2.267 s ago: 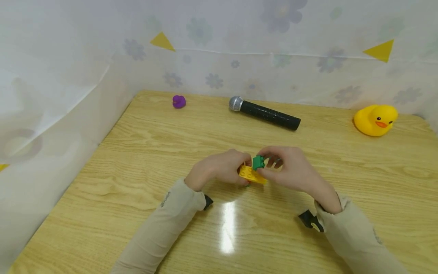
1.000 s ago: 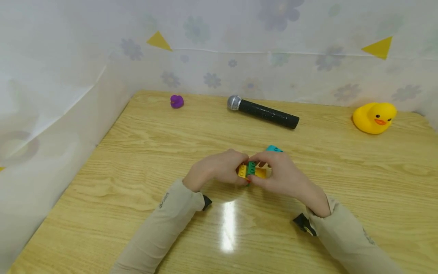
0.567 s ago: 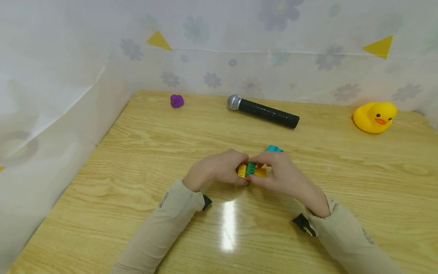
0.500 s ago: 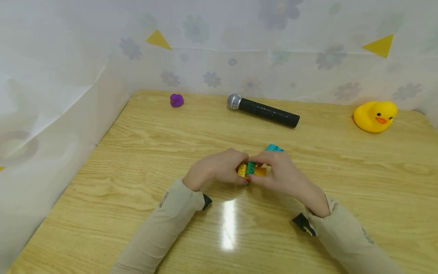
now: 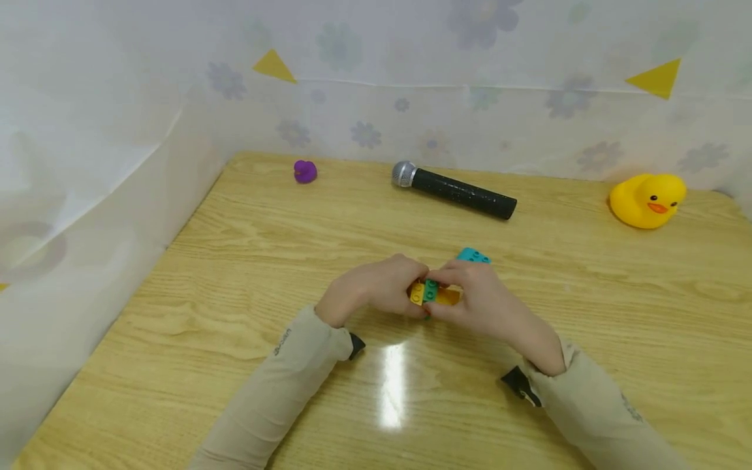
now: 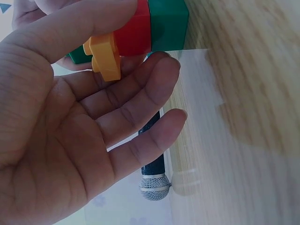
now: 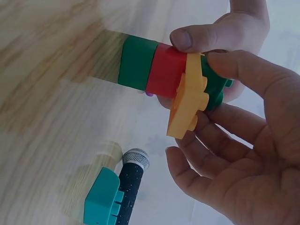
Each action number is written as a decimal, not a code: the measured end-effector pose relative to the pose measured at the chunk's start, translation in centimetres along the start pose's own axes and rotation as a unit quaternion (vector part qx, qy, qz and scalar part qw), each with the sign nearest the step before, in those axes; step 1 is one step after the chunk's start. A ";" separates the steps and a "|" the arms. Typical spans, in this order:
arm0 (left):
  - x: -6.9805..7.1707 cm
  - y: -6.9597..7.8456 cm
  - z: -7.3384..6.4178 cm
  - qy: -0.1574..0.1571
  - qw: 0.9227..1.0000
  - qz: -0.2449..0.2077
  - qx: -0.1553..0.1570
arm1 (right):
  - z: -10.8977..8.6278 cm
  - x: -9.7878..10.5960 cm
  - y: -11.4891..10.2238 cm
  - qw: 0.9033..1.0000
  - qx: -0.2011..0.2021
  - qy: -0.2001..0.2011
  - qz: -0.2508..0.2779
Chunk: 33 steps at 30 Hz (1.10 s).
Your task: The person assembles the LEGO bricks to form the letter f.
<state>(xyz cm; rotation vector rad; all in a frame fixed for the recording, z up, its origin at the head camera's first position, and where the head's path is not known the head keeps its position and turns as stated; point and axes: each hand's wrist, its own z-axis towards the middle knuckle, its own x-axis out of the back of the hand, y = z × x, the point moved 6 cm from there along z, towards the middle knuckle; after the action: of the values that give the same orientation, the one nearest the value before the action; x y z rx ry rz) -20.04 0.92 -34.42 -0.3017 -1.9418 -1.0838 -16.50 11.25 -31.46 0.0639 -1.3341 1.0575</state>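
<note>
A small stack of toy building bricks stands on the table between both hands. In the right wrist view, its bottom is a green brick [image 7: 137, 62], then a red brick [image 7: 165, 70], then a sloped yellow brick [image 7: 185, 101]. A second green brick [image 5: 431, 291] sits on top of the yellow one, beside its bare studs. My left hand [image 5: 378, 290] grips the stack about the red brick between thumb and fingers. My right hand [image 5: 493, 310] pinches the upper green brick between thumb and index finger. Its other fingers are loosely bent in the right wrist view.
A teal brick [image 5: 472, 255] lies just beyond my right hand. Farther back on the wooden table [image 5: 282, 228] are a purple duck [image 5: 305, 172], a black microphone [image 5: 464, 194] and a large yellow duck [image 5: 646, 201]. A flowered cloth [image 5: 352, 98] hangs behind the table.
My right hand has moved left and set the green brick on the yellow one, which uncovered the teal brick. In the last second the hands have hardly moved.
</note>
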 end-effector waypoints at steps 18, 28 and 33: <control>0.0 0.2 -0.2 -0.002 1.000 -0.005 0.002 | -0.2 0.2 0.4 1.000 -0.019 0.003 0.012; -0.1 0.1 -0.1 0.002 1.000 0.003 -0.005 | -0.3 0.1 0.9 0.999 -0.036 -0.001 0.025; 0.0 0.1 -0.2 0.009 1.000 -0.002 -0.018 | -0.4 0.1 0.8 0.999 -0.033 0.001 0.030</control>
<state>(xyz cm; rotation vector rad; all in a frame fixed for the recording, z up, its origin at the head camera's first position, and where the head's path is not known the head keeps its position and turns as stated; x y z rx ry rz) -19.87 0.85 -34.29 -0.3072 -1.9086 -1.1221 -16.79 12.01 -31.88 -0.0264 -1.3744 1.0619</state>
